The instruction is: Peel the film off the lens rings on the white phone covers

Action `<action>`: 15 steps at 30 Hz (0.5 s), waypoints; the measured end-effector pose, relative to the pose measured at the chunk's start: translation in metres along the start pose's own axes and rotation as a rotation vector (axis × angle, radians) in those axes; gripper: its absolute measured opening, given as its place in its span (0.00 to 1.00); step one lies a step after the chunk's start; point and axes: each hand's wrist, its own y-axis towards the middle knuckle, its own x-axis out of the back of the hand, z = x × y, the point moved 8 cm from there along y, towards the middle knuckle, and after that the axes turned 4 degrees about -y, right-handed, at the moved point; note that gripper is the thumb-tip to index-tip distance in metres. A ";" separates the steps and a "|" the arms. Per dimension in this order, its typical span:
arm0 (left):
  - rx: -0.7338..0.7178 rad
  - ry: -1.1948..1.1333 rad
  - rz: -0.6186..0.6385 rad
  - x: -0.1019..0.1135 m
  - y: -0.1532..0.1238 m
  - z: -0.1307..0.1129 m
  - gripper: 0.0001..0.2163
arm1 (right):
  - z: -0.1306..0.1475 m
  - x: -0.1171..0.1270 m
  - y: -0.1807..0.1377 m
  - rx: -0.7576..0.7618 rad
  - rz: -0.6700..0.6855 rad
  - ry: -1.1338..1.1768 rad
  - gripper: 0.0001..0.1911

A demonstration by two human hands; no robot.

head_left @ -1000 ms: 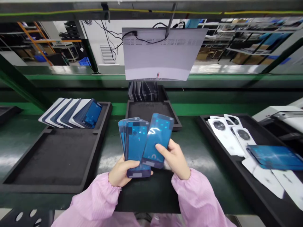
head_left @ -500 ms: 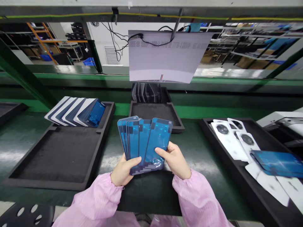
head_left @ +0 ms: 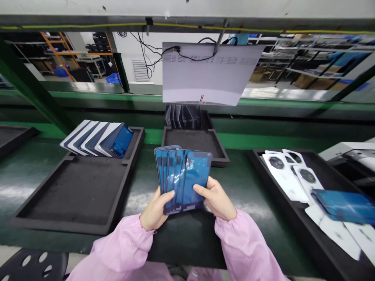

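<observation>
Fanned out over the middle of the bench are several blue-filmed phone back panels [head_left: 191, 175], upright and overlapping, tilted toward me. My left hand [head_left: 155, 210] is closed on their lower left side, thumb across the front. On the lower right side, my right hand [head_left: 218, 199] pinches the front panel, its thumb lying on the blue film. The fingers behind the panels are hidden. Both wrists come out of pink sleeves.
To the left, a black foam tray [head_left: 73, 195] bears a leaning row of panels [head_left: 102, 138]. Another tray [head_left: 190, 140] at the back holds dark panels [head_left: 184, 117]. At right, white panels with round camera marks [head_left: 283, 179] and a blue-filmed stack [head_left: 344, 205] lie in a tray.
The fan of panels has shifted; its left panels have moved rightward and now spread more evenly, closer to the front right panel. Both hands keep their hold. The camera view has shifted slightly.
</observation>
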 end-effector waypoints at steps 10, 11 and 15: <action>-0.148 0.047 -0.098 0.006 0.000 -0.014 0.34 | -0.003 0.004 0.000 -0.049 0.000 0.014 0.16; -0.148 0.041 -0.086 0.004 0.000 -0.014 0.33 | -0.007 0.000 0.001 -0.063 0.018 -0.002 0.17; -0.075 -0.026 -0.095 0.006 0.000 -0.009 0.29 | -0.012 -0.007 0.002 -0.102 0.092 -0.016 0.18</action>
